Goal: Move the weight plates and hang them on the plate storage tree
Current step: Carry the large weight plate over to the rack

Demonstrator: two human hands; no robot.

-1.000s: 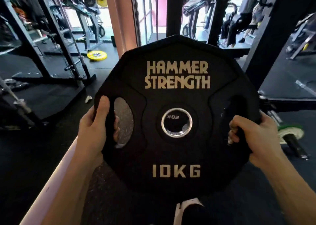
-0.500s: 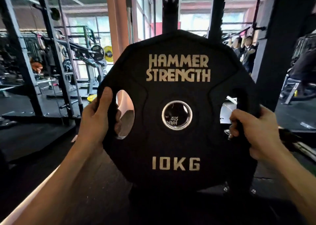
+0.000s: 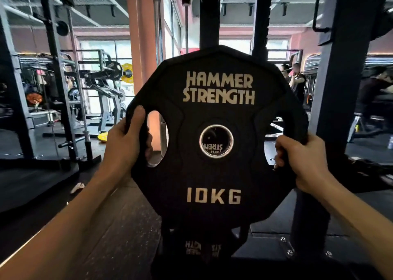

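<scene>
Dead centre at chest height, 10KG plate [image 3: 217,143] held upright, left hand [image 3: 125,143] wrapped through its left grip slot, right hand [image 3: 302,160] clamped on the right edge. Behind: black upright [image 3: 207,14], another plate [image 3: 202,248] low down. Risk: peg hidden behind plate, so hub hole could miss and plate slip.

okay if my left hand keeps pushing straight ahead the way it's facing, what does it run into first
Probably nothing solid soon: the left hand grips the 10 kg plate's left edge, and beyond it only the pink pillar shows, further back; depth is unclear.
</scene>
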